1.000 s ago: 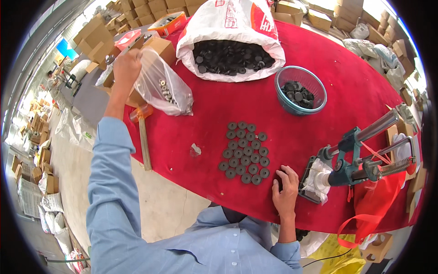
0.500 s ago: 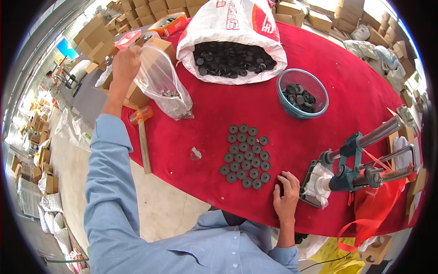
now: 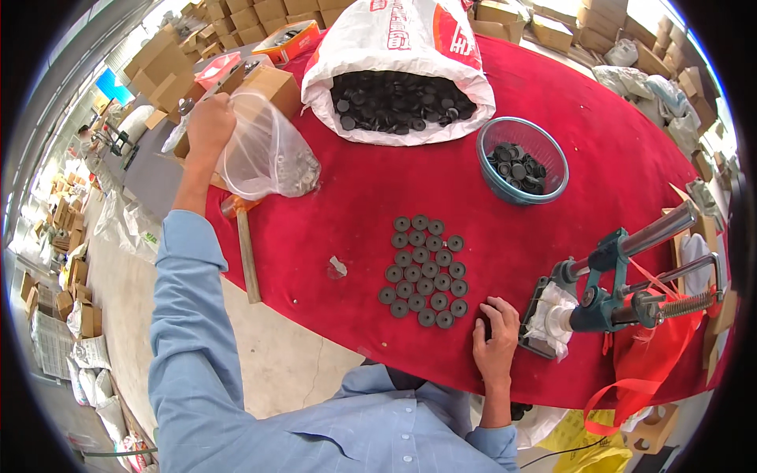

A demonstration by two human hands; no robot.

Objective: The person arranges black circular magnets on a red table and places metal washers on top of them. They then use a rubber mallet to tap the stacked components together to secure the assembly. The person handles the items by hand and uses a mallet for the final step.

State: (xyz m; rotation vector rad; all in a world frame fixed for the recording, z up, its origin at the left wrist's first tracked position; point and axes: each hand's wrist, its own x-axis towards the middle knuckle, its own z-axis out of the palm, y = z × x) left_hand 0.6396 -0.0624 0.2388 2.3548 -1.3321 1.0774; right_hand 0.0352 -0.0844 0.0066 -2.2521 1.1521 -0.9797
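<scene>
At red table [image 3: 355, 307], left hand [image 3: 211, 124] grips parts bag [image 3: 266, 154].

reads as a workshop or small assembly floor doubling as storage: cardboard boxes [image 3: 270, 10] stacked at the back, more heaped down the left side, filled sacks [image 3: 109, 414] along a bare concrete floor [image 3: 272, 339]. red-covered table [image 3: 343, 221] carries a teal bench press [image 3: 599, 309], a wooden-handled mallet [image 3: 247, 256] and a clear bag [image 3: 264, 154] of small parts. parts in bulk too: big white sack [image 3: 363, 51] open on black round parts [image 3: 402, 102], dark discs [image 3: 430, 269] set out in loose rows.
</scene>
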